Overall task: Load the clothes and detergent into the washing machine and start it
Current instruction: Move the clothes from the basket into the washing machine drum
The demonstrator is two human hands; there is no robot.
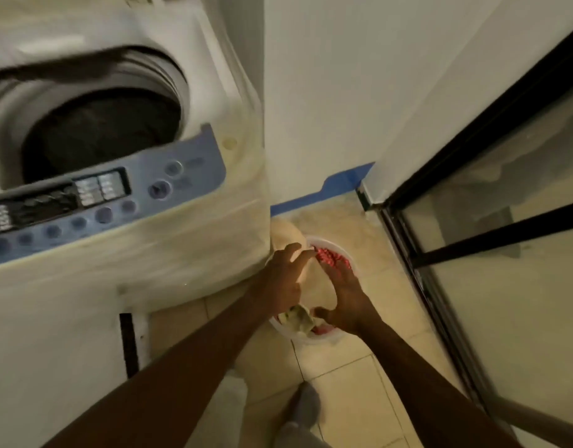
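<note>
A white top-loading washing machine fills the left, its lid up and dark laundry lying in the drum. Its blue control panel faces me. On the floor at the machine's right corner stands a white laundry basket holding a cream garment, a red patterned cloth and a greenish cloth. My left hand lies on the cream garment with fingers spread. My right hand reaches in beside it, fingers apart, touching the clothes. No detergent is visible.
A white wall stands behind the basket, with blue tape along its base. A black-framed glass door runs down the right side. The floor is beige tile. My socked foot is near the bottom edge.
</note>
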